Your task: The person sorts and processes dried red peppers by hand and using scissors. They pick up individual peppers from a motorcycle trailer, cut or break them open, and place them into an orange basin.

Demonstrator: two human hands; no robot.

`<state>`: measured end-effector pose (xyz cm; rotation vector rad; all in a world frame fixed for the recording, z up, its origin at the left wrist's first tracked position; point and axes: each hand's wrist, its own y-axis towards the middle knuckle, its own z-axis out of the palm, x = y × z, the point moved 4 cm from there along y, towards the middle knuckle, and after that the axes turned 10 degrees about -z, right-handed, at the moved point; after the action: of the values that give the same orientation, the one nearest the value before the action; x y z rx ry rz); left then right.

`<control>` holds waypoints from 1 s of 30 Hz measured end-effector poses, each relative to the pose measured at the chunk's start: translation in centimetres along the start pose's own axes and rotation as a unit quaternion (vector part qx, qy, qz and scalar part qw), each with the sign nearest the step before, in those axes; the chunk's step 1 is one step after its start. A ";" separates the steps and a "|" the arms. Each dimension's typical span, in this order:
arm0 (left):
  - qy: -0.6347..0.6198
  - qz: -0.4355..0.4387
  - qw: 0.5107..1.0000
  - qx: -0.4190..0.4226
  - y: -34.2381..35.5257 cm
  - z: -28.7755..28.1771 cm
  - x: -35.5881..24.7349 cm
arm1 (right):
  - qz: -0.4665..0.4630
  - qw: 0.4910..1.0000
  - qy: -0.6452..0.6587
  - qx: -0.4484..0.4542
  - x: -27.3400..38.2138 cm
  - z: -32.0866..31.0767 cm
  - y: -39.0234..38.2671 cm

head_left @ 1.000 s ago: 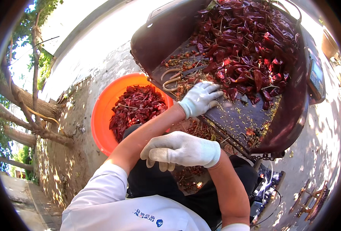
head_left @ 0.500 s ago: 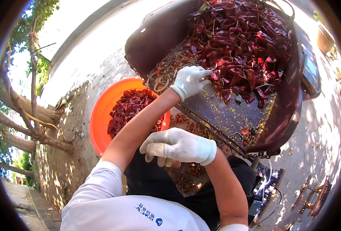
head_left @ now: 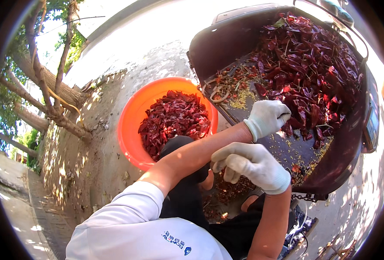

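White knitted gloves cover both my hands. My left hand [head_left: 269, 118] is curled closed at the near edge of a heap of dried red chillies [head_left: 309, 69]; whatever its fingers hold is hidden. Below it, my right hand [head_left: 253, 167] hangs over my lap with loosely bent fingers apart and nothing visible in them. The chillies lie in a large dark maroon bin [head_left: 226, 41], with yellow seeds [head_left: 242, 99] and stalks [head_left: 229, 82] scattered on its floor. Left of my forearm, an orange tub [head_left: 129, 125] holds red chilli pieces [head_left: 174, 121].
A chain [head_left: 305, 197] hangs along the bin's near edge. Stalks and debris [head_left: 233, 190] cover the ground between my feet. A tree trunk [head_left: 66, 93] leans at the left. A device with a screen [head_left: 371, 125] sits at the bin's right side.
The view has swung, so the bin and tub sit farther right. My left hand has moved nearer me along the heap's edge, and its fingers have curled in. My right hand stays loosely bent.
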<state>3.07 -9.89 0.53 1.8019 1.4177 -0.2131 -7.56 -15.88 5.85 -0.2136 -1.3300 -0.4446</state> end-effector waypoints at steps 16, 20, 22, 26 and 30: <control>-0.093 0.055 0.992 -0.062 -4.3 -4.4 -1.9 | 0.046 0.808 -0.446 -0.382 -0.5 -7.6 -4.4; -0.072 0.041 0.996 -0.017 -4.8 -4.0 -2.1 | 0.038 0.747 -0.545 -0.379 -1.7 -8.2 -4.7; -0.059 0.013 0.998 0.008 -4.8 -3.7 -1.9 | 0.011 0.709 -0.598 -0.373 -2.3 -8.3 -4.8; -0.050 -0.022 0.998 0.008 -4.7 -3.3 -1.4 | -0.001 0.704 -0.595 -0.387 -2.8 -8.0 -4.5; -0.224 -0.140 0.962 0.064 -3.8 -3.0 -0.2 | 0.018 0.737 -0.525 -0.425 -2.0 -7.3 -4.3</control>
<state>-1.30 -7.81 0.76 1.5160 1.3395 -0.8237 -3.30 -22.21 1.76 -1.4351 -2.1241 -0.9638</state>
